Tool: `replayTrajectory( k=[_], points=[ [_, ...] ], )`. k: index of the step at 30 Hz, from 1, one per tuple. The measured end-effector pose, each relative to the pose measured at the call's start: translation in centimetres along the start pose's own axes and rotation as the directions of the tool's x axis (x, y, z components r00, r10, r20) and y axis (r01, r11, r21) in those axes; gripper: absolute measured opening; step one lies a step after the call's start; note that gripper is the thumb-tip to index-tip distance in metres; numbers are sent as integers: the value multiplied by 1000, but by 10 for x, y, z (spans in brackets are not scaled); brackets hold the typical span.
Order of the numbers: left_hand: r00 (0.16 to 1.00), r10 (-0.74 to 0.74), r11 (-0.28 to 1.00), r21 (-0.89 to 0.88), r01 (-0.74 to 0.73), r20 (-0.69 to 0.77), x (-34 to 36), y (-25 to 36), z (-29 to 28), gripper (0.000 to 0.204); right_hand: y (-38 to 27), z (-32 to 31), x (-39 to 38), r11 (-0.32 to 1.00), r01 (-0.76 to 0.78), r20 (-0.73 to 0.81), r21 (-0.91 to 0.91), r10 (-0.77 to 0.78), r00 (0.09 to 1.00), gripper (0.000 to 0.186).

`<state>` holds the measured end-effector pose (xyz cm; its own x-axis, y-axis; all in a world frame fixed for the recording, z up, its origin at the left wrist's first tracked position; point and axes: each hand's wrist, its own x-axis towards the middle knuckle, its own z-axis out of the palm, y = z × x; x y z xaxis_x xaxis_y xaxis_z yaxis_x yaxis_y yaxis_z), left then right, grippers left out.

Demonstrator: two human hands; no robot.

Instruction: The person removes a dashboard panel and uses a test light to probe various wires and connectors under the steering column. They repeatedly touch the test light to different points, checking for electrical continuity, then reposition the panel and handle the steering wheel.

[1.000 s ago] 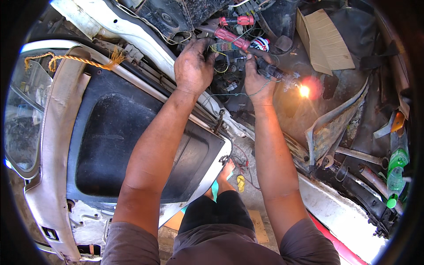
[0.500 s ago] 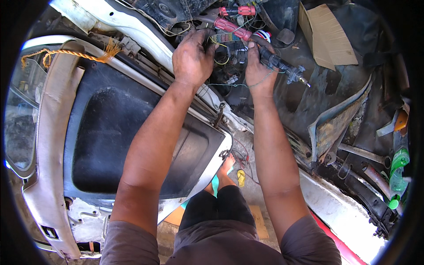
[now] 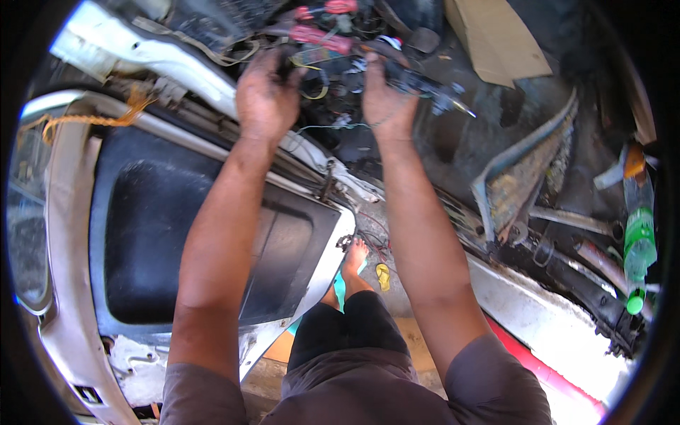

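Observation:
My left hand (image 3: 266, 101) is closed among the wires beside a yellow wire loop (image 3: 322, 91); what its darkened fingers grip is hidden and blurred. My right hand (image 3: 388, 106) is wrapped round a black bulb fitting (image 3: 443, 95), whose small bulb (image 3: 469, 112) points right, unlit. A thin green wire (image 3: 340, 127) runs between the hands. Just beyond them lie a pink-handled tool (image 3: 320, 38) and a smaller red-handled tool (image 3: 341, 7), among dark, indistinct wiring. The picture is slightly blurred.
An open car door (image 3: 170, 234) with orange rope (image 3: 92, 120) fills the left. Cardboard (image 3: 496, 39), a bent metal sheet (image 3: 520, 170), a long wrench (image 3: 570, 219) and a green-labelled bottle (image 3: 637, 241) lie rightward. A yellow slipper (image 3: 383, 276) lies on the floor by my bare foot.
The bright glow at the bulb has gone out since a second ago. Both hands appear higher and further left in the view, along with the surrounding scene.

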<state>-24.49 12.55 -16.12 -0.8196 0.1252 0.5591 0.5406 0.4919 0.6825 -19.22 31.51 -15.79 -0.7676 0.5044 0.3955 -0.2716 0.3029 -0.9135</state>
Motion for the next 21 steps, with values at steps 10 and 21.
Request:
replayTrajectory(
  k=[10, 21],
  points=[
    [991, -102, 992, 77, 96, 88, 1, 0, -4, 35, 3, 5, 3, 999, -19, 68, 33, 17, 998, 14],
    [986, -162, 986, -37, 163, 44, 0, -6, 0, 38, 8, -1, 1, 997, -32, 48, -75, 35, 998, 14]
  ],
)
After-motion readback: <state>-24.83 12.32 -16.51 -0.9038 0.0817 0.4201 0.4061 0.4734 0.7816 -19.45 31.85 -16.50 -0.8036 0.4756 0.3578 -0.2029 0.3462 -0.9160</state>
